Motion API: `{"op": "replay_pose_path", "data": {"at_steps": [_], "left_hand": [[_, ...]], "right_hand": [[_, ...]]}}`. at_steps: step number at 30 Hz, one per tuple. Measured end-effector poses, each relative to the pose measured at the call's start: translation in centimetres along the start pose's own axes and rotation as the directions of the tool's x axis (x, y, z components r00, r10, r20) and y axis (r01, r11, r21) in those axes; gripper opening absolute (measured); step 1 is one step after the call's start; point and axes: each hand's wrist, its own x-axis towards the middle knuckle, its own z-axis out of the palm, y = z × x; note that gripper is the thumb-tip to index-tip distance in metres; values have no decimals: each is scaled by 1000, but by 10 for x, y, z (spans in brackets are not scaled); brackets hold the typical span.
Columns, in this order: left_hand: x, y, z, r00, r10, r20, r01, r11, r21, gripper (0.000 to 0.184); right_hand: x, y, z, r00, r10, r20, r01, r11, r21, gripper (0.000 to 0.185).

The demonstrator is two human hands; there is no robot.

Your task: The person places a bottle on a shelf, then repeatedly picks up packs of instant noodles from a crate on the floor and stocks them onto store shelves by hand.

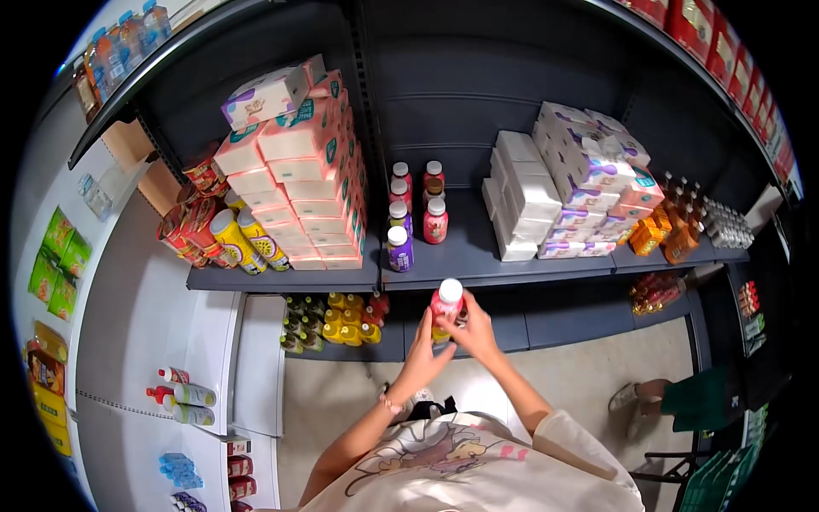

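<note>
A pink drink bottle [448, 299] with a white cap is held upright in front of my body, just before the shelf edge. My left hand [420, 352] grips its left side, and my right hand [474, 331] closes on it from the right. Fingers cover much of the bottle's lower part. Beyond it on the grey shelf [469, 262], several small bottles stand in two rows. The left row ends at the front with a purple bottle [400, 250], the right row with a pink bottle [435, 223]. One bottle behind has a brown cap.
Pink tissue packs [311, 183] are stacked on the left, white and purple packs [589, 179] on the right. Yellow cans [239, 241] stand at far left. Yellow bottles [348, 320] sit below. Another person's leg [653, 390] shows at right, near a green basket [717, 480].
</note>
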Motion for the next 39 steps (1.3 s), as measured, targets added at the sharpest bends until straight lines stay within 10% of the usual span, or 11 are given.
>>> {"op": "replay_pose_path", "data": {"at_steps": [12, 32, 39], "left_hand": [[125, -87, 13, 990, -132, -51, 138, 980, 144, 88], [116, -96, 22, 989, -93, -111, 105, 989, 107, 81], [59, -91, 21, 975, 3, -221, 13, 998, 68, 44]], "right_hand": [[120, 82, 10, 954, -294, 55, 298, 922, -246, 63], [120, 90, 13, 961, -262, -92, 237, 946, -223, 50], [109, 80, 9, 940, -271, -209, 256, 962, -97, 53]]}}
